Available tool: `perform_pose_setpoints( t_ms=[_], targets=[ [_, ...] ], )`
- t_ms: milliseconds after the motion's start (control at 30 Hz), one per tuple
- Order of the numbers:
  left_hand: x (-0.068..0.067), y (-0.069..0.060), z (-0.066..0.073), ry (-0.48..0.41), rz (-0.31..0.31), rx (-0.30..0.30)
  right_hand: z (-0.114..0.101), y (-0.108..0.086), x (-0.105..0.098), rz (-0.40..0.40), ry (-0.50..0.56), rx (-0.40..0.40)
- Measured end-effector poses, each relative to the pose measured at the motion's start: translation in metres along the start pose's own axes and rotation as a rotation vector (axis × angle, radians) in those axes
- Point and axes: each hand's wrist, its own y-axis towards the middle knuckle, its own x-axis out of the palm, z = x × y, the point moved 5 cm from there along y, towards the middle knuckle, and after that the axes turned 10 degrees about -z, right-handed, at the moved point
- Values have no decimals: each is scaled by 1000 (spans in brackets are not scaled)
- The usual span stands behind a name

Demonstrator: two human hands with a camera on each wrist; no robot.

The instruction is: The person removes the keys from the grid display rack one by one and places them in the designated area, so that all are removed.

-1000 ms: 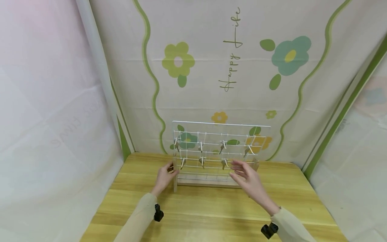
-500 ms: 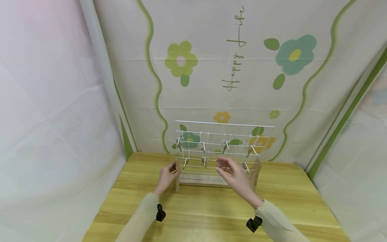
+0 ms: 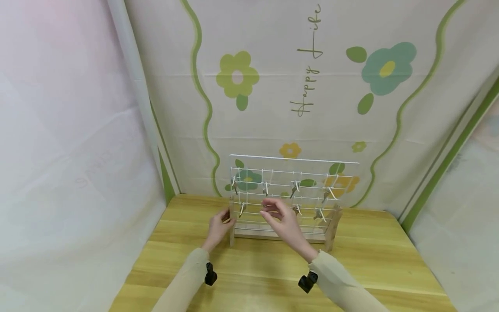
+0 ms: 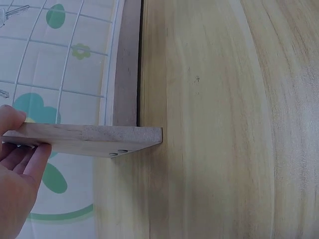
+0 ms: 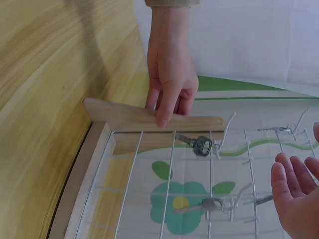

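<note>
Left hand (image 3: 217, 227) pinches wooden upright (image 4: 82, 134); right hand (image 3: 286, 222) relaxed near keys (image 5: 212, 204); fasteners (image 4: 122, 151) visible left wrist only.

"What does the right hand (image 3: 283, 222) cover, seen from the head?"
"Part of the rack (image 3: 273, 157) behind it. Whether its fingers touch the rack, I can't tell."
"And from the right wrist?"
"That hand is cut off by the right edge, and only one end of a key (image 5: 264, 199) shows beside it."
"The left hand (image 4: 17, 189)?"
"Cut off by the left edge in its own wrist view. From the head, some fingertips are hidden behind the post (image 4: 97, 134)."
"Anything too small?"
"The teeth of the hanging keys (image 3: 293, 190). The writing on the left curtain (image 3: 78, 108) is too blurred to read."
</note>
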Motion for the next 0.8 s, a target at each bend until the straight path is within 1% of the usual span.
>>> perform_pose_setpoints(
  t_ms=[100,233,400,533,667,800],
  targets=[
    [0,0,-1,0,-8,6,-1,5,8,-3,18,-20],
    [-1,-1,0,-3,-8,27,-3,13,17,8,15,-37],
    [-1,-2,1,-18,15,52,-4,26,29,22,21,-16],
    [-1,-2,1,-4,24,51,-8,36,39,54,23,-11],
    [-1,-2,1,-6,19,36,-26,44,44,109,34,-7],
    [-1,-3,0,-19,14,3,-46,49,45,158,48,17]
  ],
)
